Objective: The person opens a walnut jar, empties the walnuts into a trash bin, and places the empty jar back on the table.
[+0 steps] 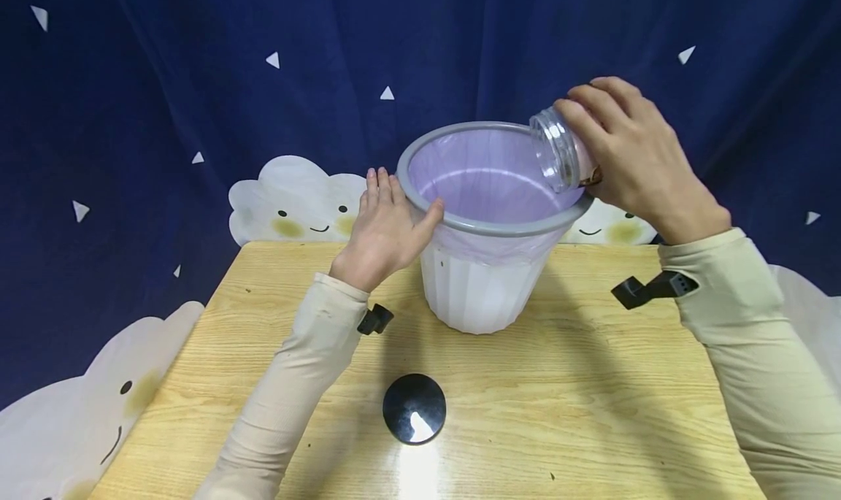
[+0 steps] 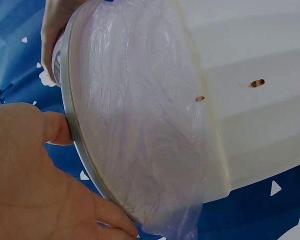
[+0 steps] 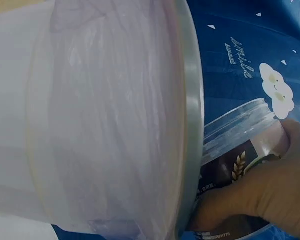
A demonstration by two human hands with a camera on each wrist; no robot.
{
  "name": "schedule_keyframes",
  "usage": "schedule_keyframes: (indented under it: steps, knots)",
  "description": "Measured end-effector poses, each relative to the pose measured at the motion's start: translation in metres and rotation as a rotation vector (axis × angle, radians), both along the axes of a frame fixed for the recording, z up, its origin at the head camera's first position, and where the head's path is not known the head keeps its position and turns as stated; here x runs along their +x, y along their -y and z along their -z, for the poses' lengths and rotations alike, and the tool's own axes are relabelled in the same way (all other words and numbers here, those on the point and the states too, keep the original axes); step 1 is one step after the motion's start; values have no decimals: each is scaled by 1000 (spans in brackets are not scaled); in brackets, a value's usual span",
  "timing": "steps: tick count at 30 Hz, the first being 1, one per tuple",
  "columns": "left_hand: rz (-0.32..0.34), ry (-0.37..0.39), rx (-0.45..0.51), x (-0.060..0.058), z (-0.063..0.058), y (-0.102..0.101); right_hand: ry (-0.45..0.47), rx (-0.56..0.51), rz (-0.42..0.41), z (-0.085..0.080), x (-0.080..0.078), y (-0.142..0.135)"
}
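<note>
A white waste bin [image 1: 482,288] with a grey rim [image 2: 72,107] stands upright, lined with a thin purple bag [image 1: 486,164]. My left hand [image 1: 388,226] touches the rim's left side, its fingers straight and the thumb against the rim. Over the right of the rim, my right hand [image 1: 631,150] grips a clear plastic jar [image 1: 558,150], tipped so its open mouth faces into the bin. The right wrist view shows the jar's dark label [image 3: 225,170] with a wheat ear printed on it. What the jar holds cannot be made out.
A round black lid [image 1: 414,409] lies on the wooden table [image 1: 263,325] in front of the bin. Behind hangs a dark blue curtain [image 1: 197,84] with white triangles and smiling clouds. Two small brown specks, one a bug-like spot [image 2: 257,83], show on the bin's outside.
</note>
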State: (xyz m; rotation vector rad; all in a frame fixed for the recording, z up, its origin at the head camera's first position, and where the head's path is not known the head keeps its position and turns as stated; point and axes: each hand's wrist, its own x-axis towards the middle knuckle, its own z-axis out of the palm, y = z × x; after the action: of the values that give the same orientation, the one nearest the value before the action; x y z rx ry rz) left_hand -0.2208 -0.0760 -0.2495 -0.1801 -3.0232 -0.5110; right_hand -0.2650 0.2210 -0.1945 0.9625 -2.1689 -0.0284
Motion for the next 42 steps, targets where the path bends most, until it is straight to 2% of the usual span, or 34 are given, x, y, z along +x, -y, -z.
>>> schedule_keyframes:
  steps: [13, 26, 31, 33, 37, 42]
  knots:
    - [-2, 2, 14, 0, 2, 1, -64, 102, 20, 3, 0, 1]
    - [-9, -2, 25, 2, 3, 3, -122, 97, 11, 1, 0, 3]
    - [-13, 5, 27, 2, 3, 3, -112, 102, 16, 2, 1, 3]
    - [-12, 6, 28, 2, 3, 3, -116, 98, 8, 3, 0, 2]
    - [-15, 7, 38, 2, 4, 2, -171, 95, -67, 5, 0, 4]
    - [-12, 3, 35, 2, 3, 1, -232, 242, -139, 4, 5, 7]
